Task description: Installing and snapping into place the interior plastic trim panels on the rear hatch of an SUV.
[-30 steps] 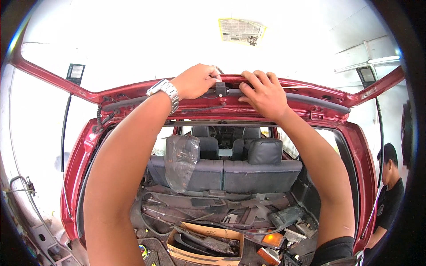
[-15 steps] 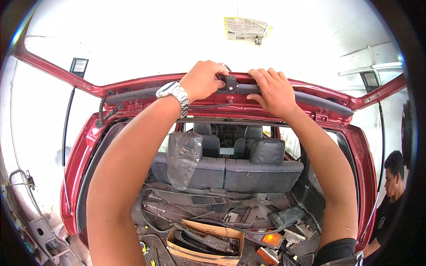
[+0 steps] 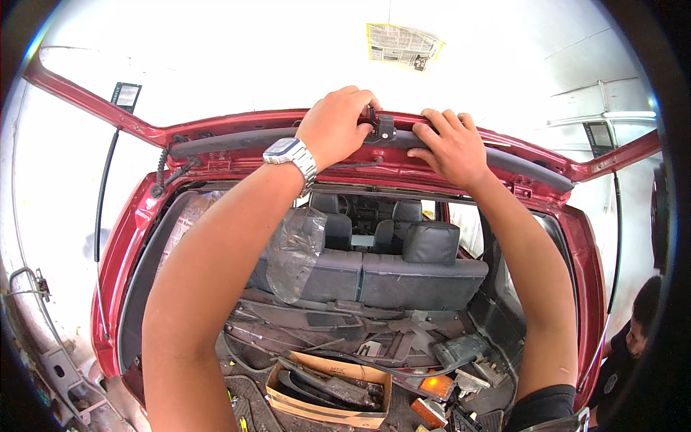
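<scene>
While the left hand (image 3: pixel 333 128) curls beside the black block (image 3: pixel 386 128) on the raised red tailgate (image 3: pixel 259 124), the right hand (image 3: pixel 452 150) rests loosely spread over the tailgate's edge, gripping nothing visible; bracing lightly with the right and working the left fingers gently, without twisting the block, seems wise; the left fingertips are hidden, so I cannot tell what they pinch, if anything; a co-worker (image 3: pixel 646 309) is partly lost in the dark rim.

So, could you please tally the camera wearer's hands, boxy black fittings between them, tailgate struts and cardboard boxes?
Hands: 2
Boxy black fitting: 1
Tailgate struts: 2
Cardboard box: 1
Total: 6
</scene>
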A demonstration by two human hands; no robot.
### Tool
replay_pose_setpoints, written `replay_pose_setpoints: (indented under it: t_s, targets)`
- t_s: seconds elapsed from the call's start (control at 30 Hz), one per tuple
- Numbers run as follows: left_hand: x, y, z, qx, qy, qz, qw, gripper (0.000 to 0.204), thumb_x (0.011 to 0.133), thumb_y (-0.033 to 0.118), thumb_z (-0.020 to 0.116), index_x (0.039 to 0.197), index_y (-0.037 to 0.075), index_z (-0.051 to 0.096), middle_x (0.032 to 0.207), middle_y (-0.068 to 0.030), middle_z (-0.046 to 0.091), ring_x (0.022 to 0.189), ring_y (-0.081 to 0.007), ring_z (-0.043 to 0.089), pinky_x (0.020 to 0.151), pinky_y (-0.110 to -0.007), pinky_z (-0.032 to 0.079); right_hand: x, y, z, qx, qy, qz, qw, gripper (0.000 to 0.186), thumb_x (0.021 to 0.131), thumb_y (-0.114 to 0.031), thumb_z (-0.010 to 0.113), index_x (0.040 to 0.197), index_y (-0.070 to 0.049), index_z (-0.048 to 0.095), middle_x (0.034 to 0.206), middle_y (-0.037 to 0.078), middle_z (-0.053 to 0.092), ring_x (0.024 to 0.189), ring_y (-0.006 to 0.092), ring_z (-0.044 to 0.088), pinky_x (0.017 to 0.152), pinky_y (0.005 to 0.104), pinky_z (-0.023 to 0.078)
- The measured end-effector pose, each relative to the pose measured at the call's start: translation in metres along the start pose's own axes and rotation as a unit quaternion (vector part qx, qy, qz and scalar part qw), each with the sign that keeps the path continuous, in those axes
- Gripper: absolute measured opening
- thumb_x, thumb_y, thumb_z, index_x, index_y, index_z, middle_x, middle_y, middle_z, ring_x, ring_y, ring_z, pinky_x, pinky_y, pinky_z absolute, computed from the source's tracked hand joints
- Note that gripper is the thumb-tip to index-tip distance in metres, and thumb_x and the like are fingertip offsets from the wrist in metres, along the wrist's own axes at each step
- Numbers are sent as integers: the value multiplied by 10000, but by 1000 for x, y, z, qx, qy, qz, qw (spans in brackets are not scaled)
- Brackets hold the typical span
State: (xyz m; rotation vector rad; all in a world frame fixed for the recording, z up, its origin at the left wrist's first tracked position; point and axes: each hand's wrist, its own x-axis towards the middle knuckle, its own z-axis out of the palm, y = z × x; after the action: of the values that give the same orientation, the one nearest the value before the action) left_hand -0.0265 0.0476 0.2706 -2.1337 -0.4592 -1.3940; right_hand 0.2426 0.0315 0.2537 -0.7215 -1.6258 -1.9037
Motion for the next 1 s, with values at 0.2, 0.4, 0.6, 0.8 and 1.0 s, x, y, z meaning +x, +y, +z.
replay_pose_setpoints:
  t_s: [0.2, 0.4, 0.6, 0.8, 1.0]
  targets:
    - [-6, 5, 2, 102, 56, 45, 992, 407, 751, 64, 861, 1105, 125, 669, 1096, -93, 671, 1072, -331, 653, 994, -443, 492, -4, 3, 4, 11, -4, 4, 1000, 443, 856, -475, 746, 1075, -113, 617, 1262, 55, 606, 1041, 245, 588, 870, 408, 454]
    - [4, -9, -6, 27, -58, 2, 998, 473, 714, 84, 893, 1070, 94, 582, 1092, -140, 703, 1075, -387, 661, 936, -472, 511, 2, -1, 5, 9, 7, -3, 1000, 421, 863, -477, 740, 1045, -120, 611, 1248, 60, 611, 1037, 241, 589, 870, 398, 455]
    - [-1, -6, -1, 28, -35, 25, 999, 466, 734, 92, 882, 1097, 70, 591, 1008, -164, 715, 1026, -388, 673, 901, -464, 515, 0, 1, 5, 29, 8, 7, 1000, 421, 843, -472, 753, 1055, -139, 606, 1186, 50, 599, 1032, 245, 581, 864, 404, 453]
    - [-5, -8, 5, 35, -7, 15, 999, 413, 749, 119, 878, 1079, 104, 632, 979, -131, 725, 997, -350, 684, 879, -461, 524, 3, -1, 3, 55, 11, 24, 998, 423, 818, -449, 778, 1067, -153, 608, 1106, 47, 580, 1022, 255, 573, 855, 410, 452]
    - [-7, -3, 4, 17, -6, -24, 1000, 444, 746, 132, 895, 1103, 88, 635, 808, -133, 639, 652, -245, 565, 659, -397, 459, 2, -5, 4, 59, 12, 49, 997, 428, 796, -440, 800, 1041, -141, 617, 1103, 39, 590, 1009, 253, 573, 857, 404, 455]
